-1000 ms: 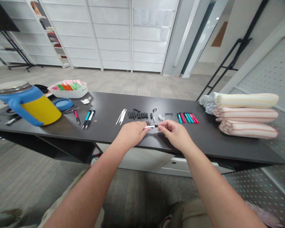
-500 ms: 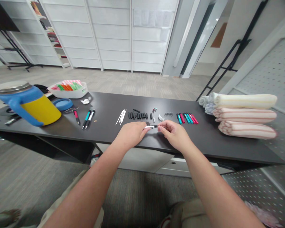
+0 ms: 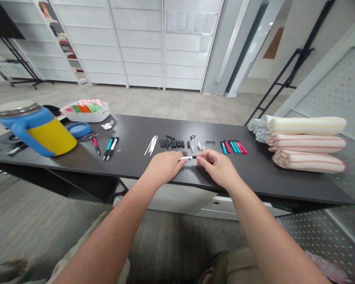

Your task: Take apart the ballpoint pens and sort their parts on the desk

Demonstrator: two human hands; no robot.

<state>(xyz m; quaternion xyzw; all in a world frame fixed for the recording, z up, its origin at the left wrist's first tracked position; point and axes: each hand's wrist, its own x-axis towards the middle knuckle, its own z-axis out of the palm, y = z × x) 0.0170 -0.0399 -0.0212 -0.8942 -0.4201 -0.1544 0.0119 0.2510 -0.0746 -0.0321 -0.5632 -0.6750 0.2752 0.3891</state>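
Observation:
A white pen barrel [image 3: 188,157] with a black end lies level between my two hands, just above the desk's near edge. My left hand [image 3: 165,165] is closed around its white part. With thumb and fingertips, my right hand [image 3: 214,165] pinches the black end. Beyond the hands are several black pen grips [image 3: 177,144], small clear plastic pieces [image 3: 200,146] and metal springs [image 3: 210,142]. White refills [image 3: 151,145] lie to the left of these. Over on the right sits a row of teal and red pen barrels [image 3: 233,147].
Whole pens [image 3: 111,148] and a red pen [image 3: 95,145] with a cord lie on the left of the dark desk [image 3: 130,126]. A blue-yellow mug [image 3: 44,130] and a white basket [image 3: 91,115] of colourful packets stand at far left. Rolled towels [image 3: 307,142] are stacked right.

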